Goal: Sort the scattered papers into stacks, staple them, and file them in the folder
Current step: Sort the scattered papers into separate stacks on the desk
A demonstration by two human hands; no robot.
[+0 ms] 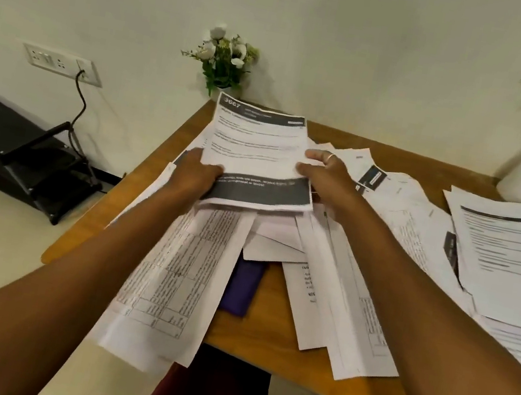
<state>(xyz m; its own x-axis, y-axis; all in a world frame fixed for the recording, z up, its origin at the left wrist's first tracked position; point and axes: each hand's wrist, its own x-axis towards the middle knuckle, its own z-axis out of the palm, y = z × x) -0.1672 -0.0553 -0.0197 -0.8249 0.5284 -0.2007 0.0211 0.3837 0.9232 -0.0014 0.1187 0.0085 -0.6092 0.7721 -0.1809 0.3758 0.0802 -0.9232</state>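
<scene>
Wooden table [448, 171] under scattered papers [176, 269]; left hand [195, 173] and right hand [325, 177], grips curled round one sheaf [256, 151]

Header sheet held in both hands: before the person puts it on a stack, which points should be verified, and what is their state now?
1. Grip on the header sheet: the left hand and the right hand hold its side edges. Ok.
2. One sheet or several in the grip: cannot tell.
3. The receiving stack at the right lies flat, its top page uncovered. Ok.
4. The grid sheets overhang the near edge of the table. Not ok.
5. The purple item is half covered by papers; whether it is the folder: cannot tell.
</scene>
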